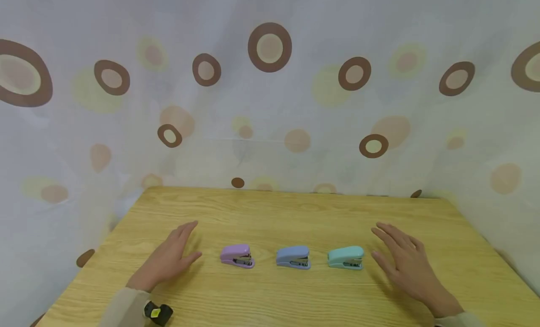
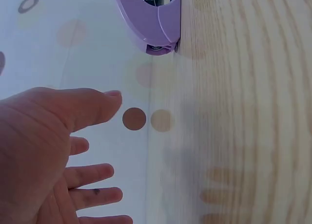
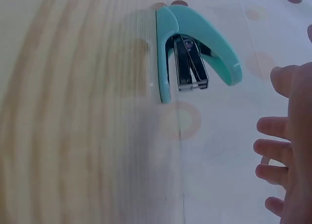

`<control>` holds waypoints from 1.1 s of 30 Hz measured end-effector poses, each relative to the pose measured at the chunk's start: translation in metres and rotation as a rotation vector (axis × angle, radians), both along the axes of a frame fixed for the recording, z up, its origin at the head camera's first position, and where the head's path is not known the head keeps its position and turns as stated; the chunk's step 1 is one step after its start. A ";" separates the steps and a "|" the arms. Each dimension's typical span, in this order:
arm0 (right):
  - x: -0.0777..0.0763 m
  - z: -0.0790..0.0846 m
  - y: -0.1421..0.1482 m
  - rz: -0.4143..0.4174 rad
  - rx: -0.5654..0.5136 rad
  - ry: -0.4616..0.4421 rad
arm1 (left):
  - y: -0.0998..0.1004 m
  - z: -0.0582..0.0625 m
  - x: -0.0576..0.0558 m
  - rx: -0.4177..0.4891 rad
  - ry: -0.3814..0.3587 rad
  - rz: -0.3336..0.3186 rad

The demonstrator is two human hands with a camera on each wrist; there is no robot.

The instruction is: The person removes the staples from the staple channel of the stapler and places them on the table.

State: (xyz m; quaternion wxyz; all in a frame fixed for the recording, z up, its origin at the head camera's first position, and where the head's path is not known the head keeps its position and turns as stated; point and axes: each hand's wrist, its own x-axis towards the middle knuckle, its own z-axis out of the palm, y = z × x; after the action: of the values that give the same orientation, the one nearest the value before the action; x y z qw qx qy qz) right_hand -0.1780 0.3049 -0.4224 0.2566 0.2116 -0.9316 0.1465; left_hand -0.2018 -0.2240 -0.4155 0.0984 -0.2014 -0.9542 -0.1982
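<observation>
Three small staplers stand in a row on the wooden table: a purple stapler [image 1: 237, 255] at left, a blue stapler [image 1: 293, 257] in the middle and a mint-green stapler [image 1: 346, 257] at right. My left hand [image 1: 170, 256] is held left of the purple stapler, fingers extended, touching nothing. In the left wrist view, part of the purple stapler [image 2: 151, 22] shows beyond the thumb. My right hand [image 1: 405, 266] is beside the mint-green stapler, apart from it, with straight, spread fingers. The right wrist view shows that mint-green stapler [image 3: 195, 46] with its metal magazine facing the hand.
The wood-grain table [image 1: 270, 299] reaches back to a pale curtain [image 1: 270, 97] patterned with brown and beige circles, which also hangs along both sides. A black device with a yellow mark [image 1: 158, 313] sits at the left sleeve [image 1: 126, 308].
</observation>
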 end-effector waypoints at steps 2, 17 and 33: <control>-0.002 0.001 -0.005 0.009 -0.019 0.010 | 0.001 0.003 0.000 -0.002 -0.004 0.005; -0.011 0.002 -0.034 0.080 -0.090 0.053 | 0.008 0.000 0.003 0.055 -0.059 -0.012; -0.021 0.008 -0.068 0.124 -0.085 0.063 | 0.019 -0.001 0.003 0.103 -0.092 -0.072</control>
State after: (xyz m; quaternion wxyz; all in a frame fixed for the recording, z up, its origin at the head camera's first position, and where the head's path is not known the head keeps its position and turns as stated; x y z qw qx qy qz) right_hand -0.1987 0.2369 -0.4140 0.2848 0.2621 -0.9013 0.1946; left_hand -0.1992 -0.2051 -0.4166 0.0577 -0.2211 -0.9383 -0.2596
